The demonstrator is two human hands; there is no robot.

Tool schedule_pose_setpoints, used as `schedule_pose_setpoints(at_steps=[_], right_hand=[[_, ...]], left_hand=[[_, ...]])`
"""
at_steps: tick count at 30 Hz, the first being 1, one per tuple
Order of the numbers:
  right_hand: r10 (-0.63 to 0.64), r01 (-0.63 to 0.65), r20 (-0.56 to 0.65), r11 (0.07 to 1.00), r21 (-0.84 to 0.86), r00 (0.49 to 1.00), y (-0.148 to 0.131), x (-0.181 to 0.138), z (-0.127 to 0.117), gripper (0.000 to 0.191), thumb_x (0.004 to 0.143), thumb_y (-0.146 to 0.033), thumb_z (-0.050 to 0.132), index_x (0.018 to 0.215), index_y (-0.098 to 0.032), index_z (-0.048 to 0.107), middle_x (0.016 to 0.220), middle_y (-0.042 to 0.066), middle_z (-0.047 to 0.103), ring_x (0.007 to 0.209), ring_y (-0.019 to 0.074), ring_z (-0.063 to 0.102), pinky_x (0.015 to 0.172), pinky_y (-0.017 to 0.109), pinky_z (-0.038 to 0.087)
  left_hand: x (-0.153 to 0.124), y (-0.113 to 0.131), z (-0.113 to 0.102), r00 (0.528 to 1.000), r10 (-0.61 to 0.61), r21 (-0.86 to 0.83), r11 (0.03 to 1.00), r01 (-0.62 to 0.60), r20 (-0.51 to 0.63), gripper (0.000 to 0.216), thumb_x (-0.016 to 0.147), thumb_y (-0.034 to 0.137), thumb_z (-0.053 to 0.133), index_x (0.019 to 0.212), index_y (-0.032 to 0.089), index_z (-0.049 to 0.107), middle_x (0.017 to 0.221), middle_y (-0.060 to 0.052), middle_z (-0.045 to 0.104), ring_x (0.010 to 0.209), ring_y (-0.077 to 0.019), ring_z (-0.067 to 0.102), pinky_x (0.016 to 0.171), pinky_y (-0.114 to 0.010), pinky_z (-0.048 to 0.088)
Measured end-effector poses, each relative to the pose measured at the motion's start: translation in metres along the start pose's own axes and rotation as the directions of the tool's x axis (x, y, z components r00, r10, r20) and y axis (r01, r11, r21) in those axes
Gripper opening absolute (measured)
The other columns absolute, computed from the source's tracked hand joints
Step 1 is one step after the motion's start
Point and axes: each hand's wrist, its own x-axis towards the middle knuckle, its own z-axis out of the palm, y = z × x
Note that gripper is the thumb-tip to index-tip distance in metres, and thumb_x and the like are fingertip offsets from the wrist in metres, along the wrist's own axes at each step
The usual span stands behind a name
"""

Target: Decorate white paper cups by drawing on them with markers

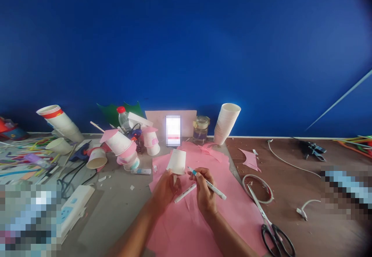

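My left hand (166, 189) is closed on a white paper cup (178, 161), which is tilted above pink paper. A marker (214, 189) with a white barrel and a blue end is gripped in my right hand (205, 191), its blue end pointing at the cup's side with a small gap. Between my hands is a second white marker (185, 194); whether it lies on the paper or touches my right fingers I cannot tell. The pink paper (232, 218) spreads beneath both hands. Any mark on the cup is too small to make out.
Black-handled scissors (269, 226) and a tape roll (258, 189) lie at the right. Cup figures (119, 144) with pink trim stand at the left, near a power strip (75, 204). Behind are a lit phone (173, 130), a glass jar (201, 130) and stacked cups (227, 123).
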Motion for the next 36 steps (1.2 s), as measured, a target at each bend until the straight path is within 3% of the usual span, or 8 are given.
schedule_pose_setpoints(at_steps=[4,9,12,15,20,28,36], right_hand=[[-0.011,0.011,0.014,1.0,-0.017,1.0,-0.003,-0.001,0.002,0.02,0.089,-0.039,0.052,0.088,-0.02,0.057,0.077,0.003,0.064,0.076,0.0191,0.063,0.072,0.036,0.051],[-0.076,0.077,0.014,0.994,-0.072,0.997,-0.008,-0.005,0.006,0.022,0.094,-0.039,0.046,0.087,-0.021,0.055,0.069,-0.001,0.057,0.069,0.017,0.061,0.068,0.034,0.051],[-0.129,0.132,0.032,0.981,-0.141,0.991,-0.007,-0.008,0.006,0.017,0.093,-0.037,0.049,0.089,-0.021,0.055,0.075,0.002,0.061,0.075,0.0181,0.063,0.07,0.034,0.051],[-0.204,0.218,0.085,0.953,-0.21,0.975,-0.005,-0.012,0.007,0.011,0.091,-0.032,0.054,0.094,-0.022,0.057,0.084,0.003,0.064,0.078,0.0177,0.063,0.07,0.031,0.05],[-0.285,0.322,0.186,0.923,-0.213,0.94,-0.008,-0.015,0.011,0.009,0.092,-0.026,0.051,0.093,-0.023,0.059,0.076,0.001,0.06,0.065,0.0147,0.06,0.061,0.027,0.049],[-0.297,0.343,0.195,0.899,-0.274,0.935,-0.013,-0.016,0.008,0.01,0.088,-0.024,0.053,0.092,-0.023,0.062,0.078,0.002,0.065,0.069,0.0165,0.061,0.065,0.03,0.05],[-0.192,0.223,0.145,0.945,-0.239,0.971,-0.019,-0.014,0.008,0.009,0.085,-0.026,0.055,0.082,-0.021,0.061,0.071,0.002,0.067,0.062,0.0168,0.062,0.057,0.028,0.05]], left_hand=[[0.0,0.002,0.002,1.0,-0.02,0.012,1.0,0.02,-0.006,0.027,0.076,0.04,0.068,0.086,0.015,0.066,0.085,-0.004,0.069,0.055,-0.0086,0.051,0.052,-0.023,0.04],[0.002,0.003,0.002,0.998,-0.043,0.047,0.998,0.042,0.035,0.032,0.08,0.042,0.061,0.091,0.013,0.068,0.086,-0.009,0.071,0.051,-0.0092,0.05,0.049,-0.023,0.038],[0.004,0.002,0.001,0.999,-0.036,0.045,0.998,0.034,0.036,0.032,0.08,0.041,0.061,0.093,0.012,0.067,0.083,-0.009,0.071,0.048,-0.0088,0.049,0.048,-0.023,0.038],[0.007,0.0,-0.004,0.999,-0.041,-0.006,0.999,0.041,0.016,0.028,0.077,0.04,0.064,0.088,0.014,0.066,0.078,-0.006,0.07,0.047,-0.0084,0.049,0.049,-0.023,0.04],[0.01,-0.003,-0.009,1.0,-0.025,-0.032,0.999,0.025,-0.007,0.027,0.073,0.04,0.068,0.08,0.015,0.065,0.062,0.0,0.064,0.045,-0.0098,0.049,0.048,-0.024,0.041],[0.005,-0.001,-0.004,0.998,-0.043,-0.035,0.999,0.041,-0.053,0.026,0.074,0.04,0.069,0.071,0.015,0.063,0.053,0.002,0.057,0.046,-0.0107,0.051,0.051,-0.024,0.042],[0.003,-0.004,-0.006,0.999,-0.034,0.032,0.999,0.034,-0.003,0.036,0.079,0.05,0.063,0.071,0.015,0.061,0.05,0.003,0.052,0.048,-0.0109,0.049,0.054,-0.025,0.042]])
